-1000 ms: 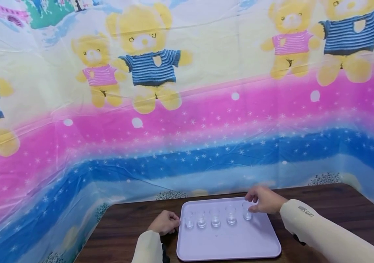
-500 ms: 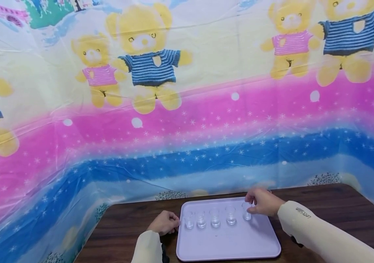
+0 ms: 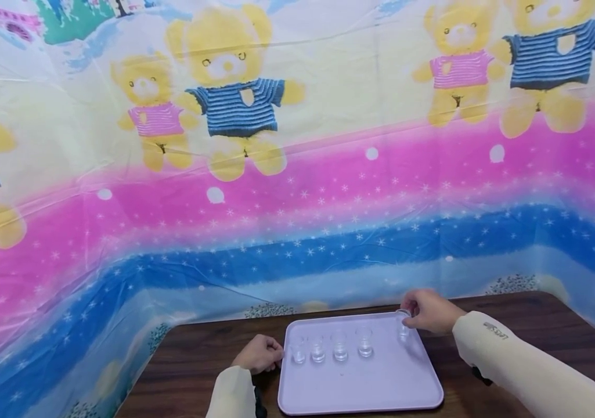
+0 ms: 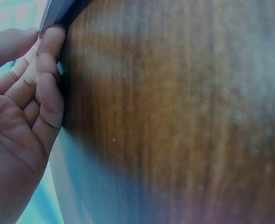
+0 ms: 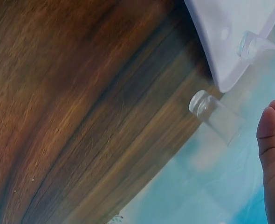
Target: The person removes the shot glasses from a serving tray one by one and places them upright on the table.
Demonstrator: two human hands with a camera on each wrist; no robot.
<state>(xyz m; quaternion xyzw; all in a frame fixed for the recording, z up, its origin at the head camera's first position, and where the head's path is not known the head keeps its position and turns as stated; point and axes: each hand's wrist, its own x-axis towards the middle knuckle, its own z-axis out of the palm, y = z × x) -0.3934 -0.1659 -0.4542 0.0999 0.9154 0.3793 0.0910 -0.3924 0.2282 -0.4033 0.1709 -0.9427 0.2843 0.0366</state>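
Note:
In the head view my right hand (image 3: 430, 312) pinches a small clear glass (image 3: 403, 330) near its rim, at the back right corner of a pale lilac tray (image 3: 375, 389). A row of several similar glasses (image 3: 340, 348) stands upright on the tray, each with clear material in its lower part. My left hand (image 3: 259, 353) grips the tray's left edge. In the left wrist view its thumb (image 4: 14, 45) and fingers meet at the tray rim (image 4: 54, 13). The right wrist view shows one glass (image 5: 255, 49) over the tray and another glass (image 5: 214, 114) over the wood beyond its corner.
The tray lies on a dark brown wooden table (image 3: 193, 363). Behind the table hangs a printed curtain (image 3: 328, 220) with teddy bears, reaching down behind the back edge and round both sides.
The rightmost glass has moved back and to the right with my right hand, away from the row. My left hand stays at the tray edge. The head view has shifted slightly.

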